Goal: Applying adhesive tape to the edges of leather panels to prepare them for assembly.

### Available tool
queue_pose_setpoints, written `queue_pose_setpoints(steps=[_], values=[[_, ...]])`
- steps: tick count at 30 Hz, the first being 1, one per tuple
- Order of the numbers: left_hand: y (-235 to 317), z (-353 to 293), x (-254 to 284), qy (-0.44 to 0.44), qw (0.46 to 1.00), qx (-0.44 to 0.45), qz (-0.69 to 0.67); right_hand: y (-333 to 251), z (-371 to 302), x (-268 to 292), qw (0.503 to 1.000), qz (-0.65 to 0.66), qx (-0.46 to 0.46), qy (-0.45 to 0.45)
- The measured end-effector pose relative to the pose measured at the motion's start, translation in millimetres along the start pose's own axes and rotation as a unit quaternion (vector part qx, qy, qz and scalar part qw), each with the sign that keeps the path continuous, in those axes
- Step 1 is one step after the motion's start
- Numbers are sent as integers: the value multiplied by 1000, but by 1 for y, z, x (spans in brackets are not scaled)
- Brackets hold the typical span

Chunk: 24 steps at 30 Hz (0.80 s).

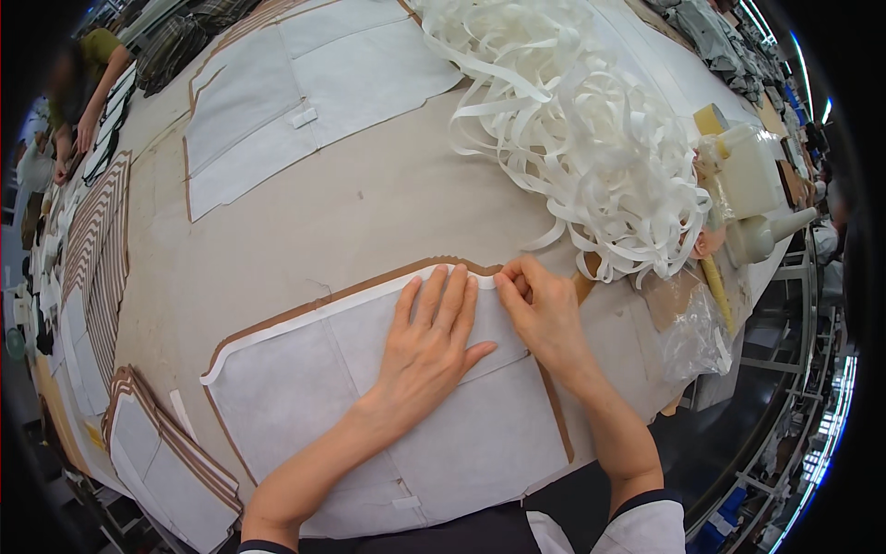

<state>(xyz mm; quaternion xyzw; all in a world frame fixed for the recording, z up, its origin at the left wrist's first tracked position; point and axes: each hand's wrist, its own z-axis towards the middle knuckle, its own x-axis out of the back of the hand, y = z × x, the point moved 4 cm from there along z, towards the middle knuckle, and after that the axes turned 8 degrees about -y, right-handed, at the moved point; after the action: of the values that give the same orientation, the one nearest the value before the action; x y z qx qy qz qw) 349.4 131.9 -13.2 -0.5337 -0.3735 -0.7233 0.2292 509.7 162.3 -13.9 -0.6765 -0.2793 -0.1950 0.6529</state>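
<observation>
In front of me lies a garment panel (480, 434), white on its upper face with a brown fabric edge showing round it. A narrow white tape (305, 317) runs along its far curved edge. My left hand (429, 332) rests flat on the panel, fingers stretched out, the tips on the tape. Beside it, at the right end of that edge, my right hand (540, 309) pinches the white tape between thumb and fingers at the panel's corner. The bit inside the pinch is mostly hidden by the fingers.
A big tangled heap of white tape (609, 157) lies at the far right. Near it stand a plastic bottle (761, 238) and a clear plastic bag (692, 342). Another white panel (323, 92) lies farther off. Striped pieces (97, 249) and stacked panels (166, 462) sit left. A co-worker (88, 83) works far left.
</observation>
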Motion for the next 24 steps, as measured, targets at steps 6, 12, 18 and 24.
queue_pose_setpoints(steps=[6, 12, 18, 24], values=[[4, 0, -1, 12, 1000, 10, -1, -3, 1, 0, 1000, -23, -10, 4], [9, 3, -7, 29, 999, 21, 28, -13, -29, 10, 984, -75, 124, 107], [6, -3, -5, 66, 997, 38, 26, -17, -37, -14, 941, -248, 211, 86], [-32, -79, 53, 79, 992, 76, -66, -26, -37, -14, 943, -265, 189, 64]])
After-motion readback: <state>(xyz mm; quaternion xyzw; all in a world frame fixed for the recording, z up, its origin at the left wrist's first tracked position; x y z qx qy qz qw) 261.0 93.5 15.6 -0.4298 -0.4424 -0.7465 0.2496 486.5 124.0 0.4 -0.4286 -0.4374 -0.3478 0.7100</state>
